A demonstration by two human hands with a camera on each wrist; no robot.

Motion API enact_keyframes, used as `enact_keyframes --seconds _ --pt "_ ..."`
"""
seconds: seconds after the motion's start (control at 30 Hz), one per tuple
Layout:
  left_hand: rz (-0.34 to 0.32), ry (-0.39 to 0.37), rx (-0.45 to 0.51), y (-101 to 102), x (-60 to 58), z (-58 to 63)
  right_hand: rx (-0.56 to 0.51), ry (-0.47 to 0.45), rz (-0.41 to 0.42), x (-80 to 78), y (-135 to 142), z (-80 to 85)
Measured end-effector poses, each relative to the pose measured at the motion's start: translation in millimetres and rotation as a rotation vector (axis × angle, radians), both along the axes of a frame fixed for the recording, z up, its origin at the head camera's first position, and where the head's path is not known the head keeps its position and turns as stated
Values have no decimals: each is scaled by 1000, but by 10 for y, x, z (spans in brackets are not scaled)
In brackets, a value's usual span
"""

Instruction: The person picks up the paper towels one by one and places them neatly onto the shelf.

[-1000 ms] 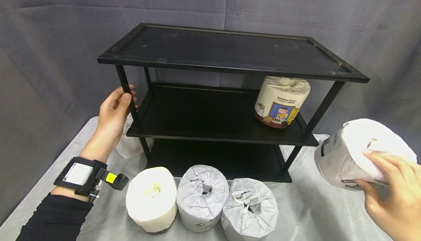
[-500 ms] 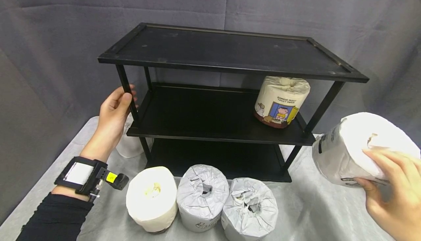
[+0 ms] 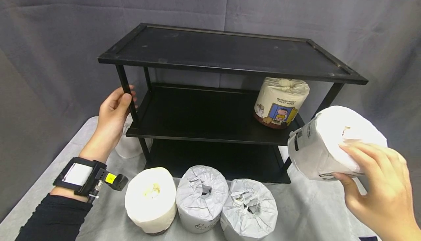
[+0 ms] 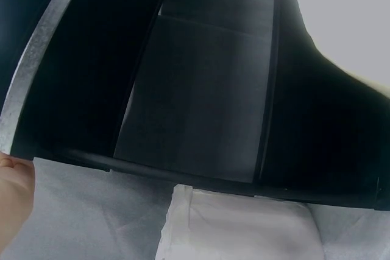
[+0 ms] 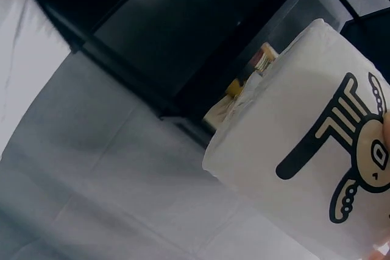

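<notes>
My left hand (image 3: pixel 113 113) grips the front left post of a black three-tier shelf rack (image 3: pixel 227 53), thumb in front and fingers behind. In my right hand (image 3: pixel 378 182) is a white paper-wrapped toilet roll (image 3: pixel 309 149), held tilted in the air just in front of the rack's right end. The right wrist view shows a black cartoon print on this held roll (image 5: pixel 286 132); most of the hand lies outside that view. On the middle tier, at the right, stands a cream toilet roll (image 3: pixel 281 102) with a coloured cartoon label.
Along the rack's front stand a white toilet roll (image 3: pixel 151 201) and two greyish wrapped rolls, one in the middle (image 3: pixel 201 197) and another roll (image 3: pixel 249 211) to its right. Another white roll (image 3: pixel 128 146) sits behind the left post. Grey cloth (image 3: pixel 184 0) hangs behind.
My right hand has carried the held toilet roll leftward and slightly up, closer to the rack's right post, which it now partly covers. The left hand keeps its grip.
</notes>
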State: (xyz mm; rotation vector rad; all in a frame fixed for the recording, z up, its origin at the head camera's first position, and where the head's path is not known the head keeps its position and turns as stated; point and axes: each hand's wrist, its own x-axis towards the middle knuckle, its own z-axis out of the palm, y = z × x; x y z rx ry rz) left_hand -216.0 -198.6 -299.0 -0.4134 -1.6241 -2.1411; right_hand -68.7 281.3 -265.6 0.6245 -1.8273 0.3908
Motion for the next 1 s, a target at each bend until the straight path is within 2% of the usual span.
enact_keyframes --seconds 0.37,0.57,0.83,1.0 --pt "7 17 -57 13 -9 9 32 7 52 -107 -230 36" --pt "9 25 -53 8 0 2 45 -15 107 -140 -382 115" --pt "20 3 -67 -20 16 14 100 -76 135 -213 -596 227" --pt "16 0 -80 -38 22 15 113 -83 167 -275 -717 257"
